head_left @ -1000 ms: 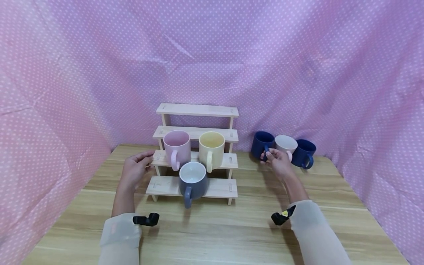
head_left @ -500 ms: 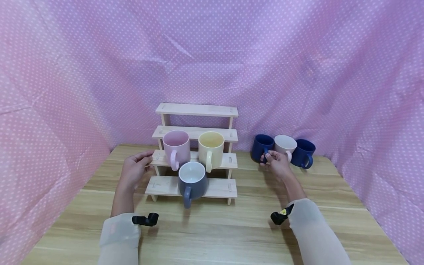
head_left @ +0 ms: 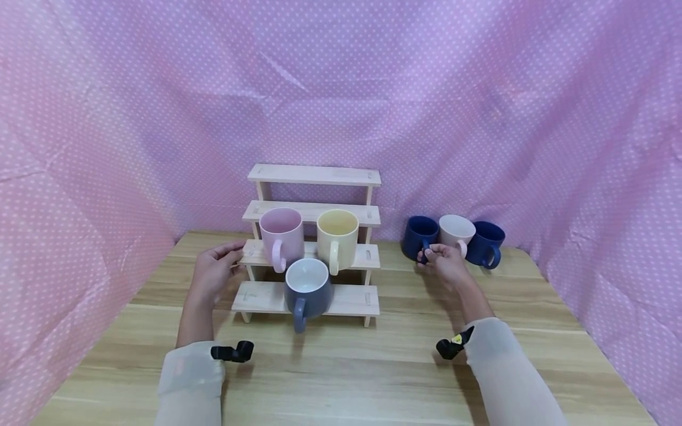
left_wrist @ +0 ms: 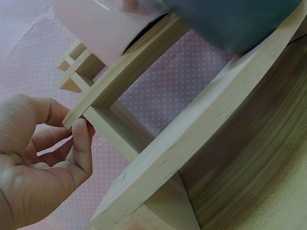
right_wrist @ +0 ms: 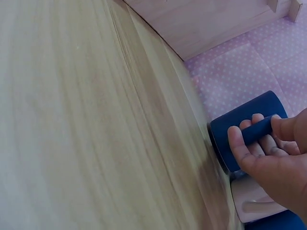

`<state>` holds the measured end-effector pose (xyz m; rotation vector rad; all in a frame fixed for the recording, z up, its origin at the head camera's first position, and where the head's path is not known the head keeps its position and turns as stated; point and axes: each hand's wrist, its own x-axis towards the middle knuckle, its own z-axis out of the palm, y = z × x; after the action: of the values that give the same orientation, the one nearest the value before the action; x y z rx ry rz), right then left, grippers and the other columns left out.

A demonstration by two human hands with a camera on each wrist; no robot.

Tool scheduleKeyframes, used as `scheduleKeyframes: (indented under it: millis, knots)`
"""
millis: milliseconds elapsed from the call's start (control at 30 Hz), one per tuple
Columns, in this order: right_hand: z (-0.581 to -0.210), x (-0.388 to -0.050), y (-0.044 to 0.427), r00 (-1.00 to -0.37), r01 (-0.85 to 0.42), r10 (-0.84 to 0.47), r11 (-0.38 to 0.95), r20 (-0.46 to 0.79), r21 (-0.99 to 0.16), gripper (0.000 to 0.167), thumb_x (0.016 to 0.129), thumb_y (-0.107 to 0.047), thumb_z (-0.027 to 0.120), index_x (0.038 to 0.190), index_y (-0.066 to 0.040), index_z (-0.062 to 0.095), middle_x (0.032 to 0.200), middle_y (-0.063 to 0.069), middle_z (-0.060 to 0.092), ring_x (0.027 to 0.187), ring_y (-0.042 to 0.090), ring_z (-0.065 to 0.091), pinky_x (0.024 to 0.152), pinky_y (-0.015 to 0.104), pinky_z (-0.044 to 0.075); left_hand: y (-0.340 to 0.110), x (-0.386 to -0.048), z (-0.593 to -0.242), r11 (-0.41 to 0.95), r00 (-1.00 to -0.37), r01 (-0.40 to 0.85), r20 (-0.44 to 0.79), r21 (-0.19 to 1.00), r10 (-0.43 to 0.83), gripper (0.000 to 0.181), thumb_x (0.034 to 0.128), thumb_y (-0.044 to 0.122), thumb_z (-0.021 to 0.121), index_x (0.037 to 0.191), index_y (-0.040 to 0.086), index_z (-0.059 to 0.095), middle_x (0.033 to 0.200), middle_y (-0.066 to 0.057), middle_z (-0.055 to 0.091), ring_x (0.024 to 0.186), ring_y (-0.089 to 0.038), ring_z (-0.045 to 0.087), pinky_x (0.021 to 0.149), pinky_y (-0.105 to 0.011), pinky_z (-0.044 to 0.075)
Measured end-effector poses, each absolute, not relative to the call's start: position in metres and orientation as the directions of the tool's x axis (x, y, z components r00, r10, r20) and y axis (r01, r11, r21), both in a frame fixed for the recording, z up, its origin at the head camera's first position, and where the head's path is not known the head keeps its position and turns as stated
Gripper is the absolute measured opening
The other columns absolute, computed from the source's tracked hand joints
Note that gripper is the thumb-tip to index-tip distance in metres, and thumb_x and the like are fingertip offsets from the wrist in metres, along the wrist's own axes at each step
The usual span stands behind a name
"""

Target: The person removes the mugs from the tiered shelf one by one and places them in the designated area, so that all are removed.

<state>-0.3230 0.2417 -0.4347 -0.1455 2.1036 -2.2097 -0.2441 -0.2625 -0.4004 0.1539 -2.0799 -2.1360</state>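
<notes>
My left hand [head_left: 210,274] pinches the left end of a tiered wooden shelf's [head_left: 311,299] second step between thumb and forefinger, as the left wrist view confirms. On that step stand a pink mug [head_left: 288,242] and a yellow mug [head_left: 346,248]. A grey mug [head_left: 311,296] with a white inside stands on the lowest step, handle toward me. At the back right my right hand [head_left: 447,263] grips the handle of a dark blue mug [head_left: 412,239], which stands upright on the table. In the right wrist view, fingers curl round the blue handle [right_wrist: 259,130].
Beside the held mug stand a pale pink mug [head_left: 453,234] and a second dark blue mug [head_left: 479,245], close together in a row. A polka-dot cloth [head_left: 330,106] hangs behind the wooden table [head_left: 341,367].
The gripped blue mug has come down slightly beside its neighbours, and my right hand with it. My left hand keeps its pinch on the shelf.
</notes>
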Motion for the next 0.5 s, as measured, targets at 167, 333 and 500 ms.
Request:
scheduleKeyframes:
  millis: [167,333,500]
  knots:
    - [-0.4344,-0.3193,0.2456,-0.985,0.022,-0.170,-0.058,-0.012,-0.998,0.017,0.108,0.003,0.039,0.116,0.017,0.044,0.101,0.013,0.058,0.095,0.016,0.064,0.103,0.043,0.054,-0.2630,-0.2440,-0.4007,-0.023,-0.982,0.033,0.028,0.999,-0.188,0.042,0.1038,0.006,0.057,0.141,-0.013,0.051,0.107,0.004,0.064,0.090,-0.005,0.060,0.077,-0.019,0.059]
    - [-0.4353,-0.3182,0.2493,-0.981,0.030,-0.196,-0.070,-0.016,-0.997,0.013,0.108,0.002,0.040,0.112,0.013,0.047,0.101,0.013,0.059,0.097,0.020,0.066,0.105,0.044,0.052,-0.2630,-0.2434,-0.4003,-0.015,-0.981,0.034,0.031,0.999,-0.192,0.042,0.1041,0.006,0.057,0.141,-0.013,0.051,0.107,0.004,0.064,0.090,-0.005,0.060,0.075,-0.018,0.058]
    - [-0.4333,-0.3185,0.2506,-0.981,0.041,-0.193,-0.048,-0.031,-0.998,0.014,0.108,0.002,0.041,0.112,0.014,0.048,0.101,0.014,0.060,0.097,0.021,0.066,0.107,0.045,0.051,-0.2621,-0.2436,-0.4000,-0.028,-0.982,0.040,0.034,0.999,-0.185,0.042,0.1040,0.006,0.057,0.141,-0.014,0.050,0.106,0.004,0.064,0.090,-0.006,0.060,0.074,-0.017,0.058]
